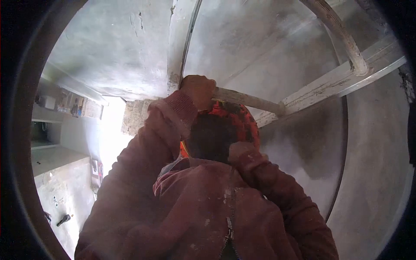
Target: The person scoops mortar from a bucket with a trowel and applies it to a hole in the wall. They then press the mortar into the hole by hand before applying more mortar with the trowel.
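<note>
My left hand [198, 92] is wrapped round the rung [249, 99] of a pale, worn ladder, right where it meets the left rail [178, 47]. Below that rung, close in front of my chest, is a round orange-red bucket [249, 123] with dark patches and a dark middle. My right hand [242, 151] is closed at the bucket's near right edge, its fingers partly hidden from this view. Dusty, dull red sleeves cover both arms, and a zipped jacket [195, 212] of the same colour fills the lower view.
The other ladder rail [312, 93] runs up to the right, with a curved bar [340, 34] joined to it. Grey plastered wall [251, 47] lies behind the ladder. At left are a bright doorway [113, 130], a shelf with small items [71, 104], and a dusty floor [60, 199].
</note>
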Motion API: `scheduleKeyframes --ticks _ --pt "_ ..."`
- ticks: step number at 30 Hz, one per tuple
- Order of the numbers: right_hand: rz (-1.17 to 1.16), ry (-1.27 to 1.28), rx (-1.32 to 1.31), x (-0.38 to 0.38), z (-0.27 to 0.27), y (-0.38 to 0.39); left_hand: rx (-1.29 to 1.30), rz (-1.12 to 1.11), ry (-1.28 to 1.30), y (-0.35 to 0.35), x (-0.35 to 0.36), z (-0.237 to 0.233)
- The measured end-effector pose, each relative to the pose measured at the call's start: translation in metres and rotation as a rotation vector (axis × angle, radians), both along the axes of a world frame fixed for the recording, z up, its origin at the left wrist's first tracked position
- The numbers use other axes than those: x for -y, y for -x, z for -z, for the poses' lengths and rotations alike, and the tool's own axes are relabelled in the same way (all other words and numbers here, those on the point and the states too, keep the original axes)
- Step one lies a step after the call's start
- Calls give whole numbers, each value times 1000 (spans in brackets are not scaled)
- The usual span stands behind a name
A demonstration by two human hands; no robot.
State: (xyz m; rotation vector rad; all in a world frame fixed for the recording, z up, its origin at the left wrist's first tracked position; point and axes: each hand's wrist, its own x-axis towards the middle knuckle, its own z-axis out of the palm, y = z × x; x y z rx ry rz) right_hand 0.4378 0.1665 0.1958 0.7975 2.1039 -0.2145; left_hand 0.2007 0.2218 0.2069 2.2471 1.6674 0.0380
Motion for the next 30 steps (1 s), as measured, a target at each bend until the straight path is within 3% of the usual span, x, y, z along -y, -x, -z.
scheduleKeyframes --ticks 2,6,13,19,22,28,30 --pt "-185 121 -71 -2 -7 5 12 11 21 0 2 5" --pt "-296 198 -94 -21 0 1 48 -37 3 -1 0 3" --pt "246 -225 65 -42 -5 -28 42 -8 1 -1 2 0" --pt "320 -113 -104 -29 5 -31 46 -23 -33 -3 -1 12" --pt "447 -123 12 -10 -9 -3 54 -33 -48 -3 1 10" --pt "283 -367 -556 2 71 -22 1 -46 47 -4 2 -3" --pt "-4 -42 -348 1 90 -32 6 -72 42 -5 1 0"
